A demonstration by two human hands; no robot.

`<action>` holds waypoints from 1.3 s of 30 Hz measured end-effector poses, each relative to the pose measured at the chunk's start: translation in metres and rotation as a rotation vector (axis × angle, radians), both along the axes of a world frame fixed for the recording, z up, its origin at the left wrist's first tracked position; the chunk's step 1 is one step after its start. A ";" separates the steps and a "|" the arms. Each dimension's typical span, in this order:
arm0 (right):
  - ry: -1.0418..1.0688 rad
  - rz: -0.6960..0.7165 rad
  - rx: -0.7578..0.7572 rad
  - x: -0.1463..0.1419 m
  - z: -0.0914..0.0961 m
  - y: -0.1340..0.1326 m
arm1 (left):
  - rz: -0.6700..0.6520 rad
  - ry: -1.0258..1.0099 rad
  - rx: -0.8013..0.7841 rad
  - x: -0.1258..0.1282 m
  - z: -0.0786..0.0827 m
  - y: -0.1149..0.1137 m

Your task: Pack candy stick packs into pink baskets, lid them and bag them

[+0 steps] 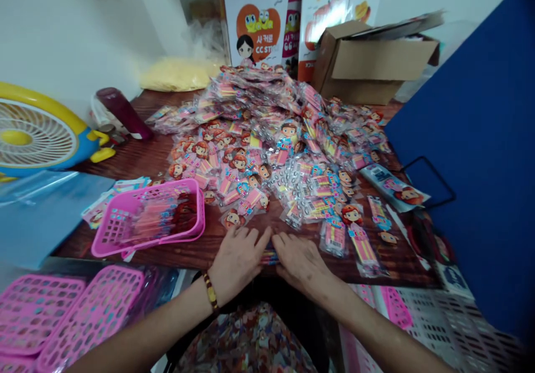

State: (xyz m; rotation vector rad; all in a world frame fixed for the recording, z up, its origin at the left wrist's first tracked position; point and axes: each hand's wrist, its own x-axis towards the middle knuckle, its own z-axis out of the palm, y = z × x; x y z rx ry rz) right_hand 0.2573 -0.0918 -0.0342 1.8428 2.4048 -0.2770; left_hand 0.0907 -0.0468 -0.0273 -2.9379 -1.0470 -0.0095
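At the table's front edge my left hand (pixel 239 257), a beaded bracelet at its wrist, and my right hand (pixel 301 260) meet with fingers curled down. Between them shows a small stack of colourful stick packets (pixel 270 257), gripped from both sides and mostly hidden by the hands. Just beyond lies a wide heap of clear packets (pixel 234 166) with pink and yellow sticks and cartoon-girl cards. One such packet (pixel 363 245) lies apart, to the right of my right hand. Left of my hands, a pink basket (pixel 199 211) holds several packets laid in a row.
A yellow and blue fan (pixel 42 130) and a maroon bottle (pixel 125 114) stand at the left. An open cardboard box (pixel 376 61) is at the back. A blue panel (pixel 472 139) borders the right side. More pink baskets (pixel 96 306) sit below the table at the left.
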 end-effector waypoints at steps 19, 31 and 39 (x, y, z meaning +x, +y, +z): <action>0.080 0.518 0.038 -0.024 -0.003 0.116 | 0.017 -0.103 -0.129 -0.021 -0.019 -0.002; -0.088 -0.388 0.145 0.017 0.010 0.091 | 0.022 -0.150 -0.157 -0.025 -0.018 0.000; 0.017 -0.518 -0.047 0.013 0.005 0.095 | 0.030 -0.162 -0.154 -0.025 -0.021 -0.002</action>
